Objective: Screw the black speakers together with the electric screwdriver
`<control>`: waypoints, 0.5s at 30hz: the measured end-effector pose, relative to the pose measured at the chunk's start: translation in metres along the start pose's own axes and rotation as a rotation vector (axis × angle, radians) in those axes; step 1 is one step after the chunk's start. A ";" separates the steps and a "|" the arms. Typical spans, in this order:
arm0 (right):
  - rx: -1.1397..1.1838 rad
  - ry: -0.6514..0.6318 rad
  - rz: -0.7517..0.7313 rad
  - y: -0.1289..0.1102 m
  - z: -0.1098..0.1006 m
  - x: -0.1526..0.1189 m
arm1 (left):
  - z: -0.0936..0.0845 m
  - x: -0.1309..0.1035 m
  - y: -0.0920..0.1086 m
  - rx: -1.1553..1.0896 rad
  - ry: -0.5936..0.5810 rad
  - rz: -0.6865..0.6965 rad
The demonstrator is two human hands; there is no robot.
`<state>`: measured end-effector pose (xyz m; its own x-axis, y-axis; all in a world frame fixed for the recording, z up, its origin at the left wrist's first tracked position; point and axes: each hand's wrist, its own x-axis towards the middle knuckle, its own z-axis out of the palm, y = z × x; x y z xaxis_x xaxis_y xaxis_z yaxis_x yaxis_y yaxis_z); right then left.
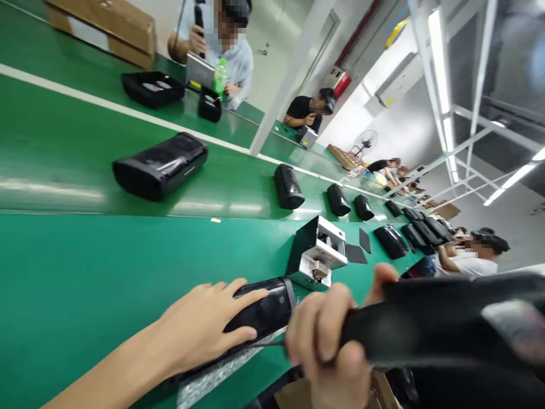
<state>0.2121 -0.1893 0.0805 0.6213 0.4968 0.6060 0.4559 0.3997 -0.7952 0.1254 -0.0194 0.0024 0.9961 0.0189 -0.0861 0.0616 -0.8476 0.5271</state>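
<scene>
Left hand (204,326) lies flat, fingers spread, on a black speaker (264,309) at the green bench's (85,272) near edge. Right hand (327,341), fist closed around a power screwdriver (426,324), points its bit along the speaker's long axis.

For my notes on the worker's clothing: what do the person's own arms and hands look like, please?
Both hands are bare, without gloves. The left hand continues into a bare forearm; no sleeve, watch or wristband shows on it. The right hand shows only to about the wrist, slightly blurred, and no ring is visible on either hand.
</scene>
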 end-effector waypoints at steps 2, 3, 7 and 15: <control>0.003 0.206 -0.084 -0.008 -0.032 0.030 | 0.010 0.004 -0.008 -0.010 0.037 -0.002; -0.050 0.298 -0.109 -0.010 -0.050 0.044 | 0.015 0.005 -0.011 -0.016 0.059 0.005; -0.220 0.445 -0.161 0.007 -0.112 0.085 | 0.028 0.007 -0.018 -0.020 0.092 0.026; -0.230 0.394 -0.073 0.063 -0.125 0.084 | 0.023 0.006 -0.017 0.015 0.047 0.019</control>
<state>0.3724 -0.2188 0.0787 0.7569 0.1252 0.6414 0.6093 0.2196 -0.7619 0.1285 -0.0170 -0.0261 0.9990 0.0279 -0.0362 0.0426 -0.8557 0.5157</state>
